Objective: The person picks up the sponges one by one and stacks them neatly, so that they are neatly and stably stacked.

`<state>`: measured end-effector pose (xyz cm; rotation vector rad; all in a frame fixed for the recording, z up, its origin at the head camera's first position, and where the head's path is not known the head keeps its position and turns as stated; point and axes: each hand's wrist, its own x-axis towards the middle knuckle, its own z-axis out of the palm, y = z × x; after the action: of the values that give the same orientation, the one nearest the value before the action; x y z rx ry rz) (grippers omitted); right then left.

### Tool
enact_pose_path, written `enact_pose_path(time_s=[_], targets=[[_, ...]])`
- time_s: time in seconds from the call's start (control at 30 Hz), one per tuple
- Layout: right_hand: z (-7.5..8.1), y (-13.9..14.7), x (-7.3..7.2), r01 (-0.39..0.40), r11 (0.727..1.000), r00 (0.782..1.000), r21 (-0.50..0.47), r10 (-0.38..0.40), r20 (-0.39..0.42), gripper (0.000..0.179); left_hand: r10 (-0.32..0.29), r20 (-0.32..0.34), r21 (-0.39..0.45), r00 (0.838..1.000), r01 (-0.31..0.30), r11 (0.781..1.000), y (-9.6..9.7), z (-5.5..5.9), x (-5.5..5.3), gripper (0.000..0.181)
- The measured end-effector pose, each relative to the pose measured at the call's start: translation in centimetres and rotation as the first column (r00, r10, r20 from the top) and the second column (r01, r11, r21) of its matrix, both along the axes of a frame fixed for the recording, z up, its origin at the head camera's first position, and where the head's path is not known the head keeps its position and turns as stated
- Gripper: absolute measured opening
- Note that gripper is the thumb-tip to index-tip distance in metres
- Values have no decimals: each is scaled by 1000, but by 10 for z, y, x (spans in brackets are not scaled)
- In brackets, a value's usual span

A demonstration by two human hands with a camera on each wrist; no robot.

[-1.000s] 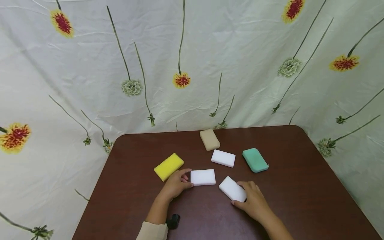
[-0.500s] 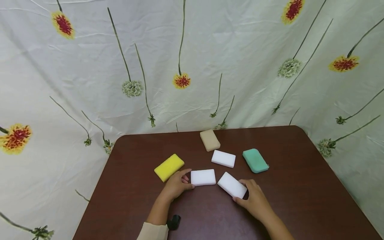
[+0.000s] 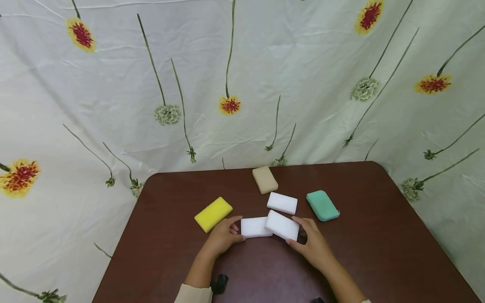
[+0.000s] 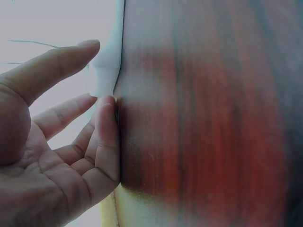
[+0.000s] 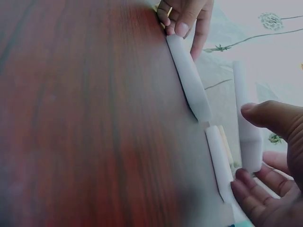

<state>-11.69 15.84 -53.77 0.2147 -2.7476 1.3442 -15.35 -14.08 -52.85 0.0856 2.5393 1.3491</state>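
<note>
Several block-shaped sponges lie on the dark reddish-brown table. My left hand (image 3: 221, 237) holds the left end of a flat white sponge (image 3: 251, 227) between thumb and index finger; it also shows in the left wrist view, a white sponge (image 4: 108, 66) lying along the tabletop. A second white sponge (image 3: 283, 226) is in my right hand (image 3: 313, 245), the thumb on its near edge and fingers on the far one. Seen from the right wrist, this sponge (image 5: 249, 135) is raised off the table. From the head it overlaps the right end of the first.
Behind the hands lies a third white sponge (image 3: 282, 203), with a beige sponge (image 3: 265, 180) farther back. A yellow sponge (image 3: 213, 214) is by my left hand, a green one (image 3: 323, 205) at the right. A flowered cloth (image 3: 242, 84) hangs behind the table (image 3: 379, 235).
My right hand has carried its white sponge up and to the left, from beside the left-hand sponge to over its right end. My left hand stays at its sponge.
</note>
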Motion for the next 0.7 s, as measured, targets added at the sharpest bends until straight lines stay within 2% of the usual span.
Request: enact_pose_path(time_s=[0.17,0.33,0.57,0.7], targets=[[-4,-10,-9,-21,999,1000,-45,21,-1,66,8,-2,-2,1000,-8,1000,0,-2,1,68],[-6,-18,-15,-54,998,998,-39,53,-28,63,10,-1,-8,1000,-10,1000,0,-2,1,66],[-10,-29,-22,-99,986,994,-135,93,-50,65,10,-6,1,1000,-10,1000,0,-3,1,64],[-11,-35,-25,-101,986,994,-131,96,-49,63,12,-8,-4,1000,-12,1000,0,-3,1,62]])
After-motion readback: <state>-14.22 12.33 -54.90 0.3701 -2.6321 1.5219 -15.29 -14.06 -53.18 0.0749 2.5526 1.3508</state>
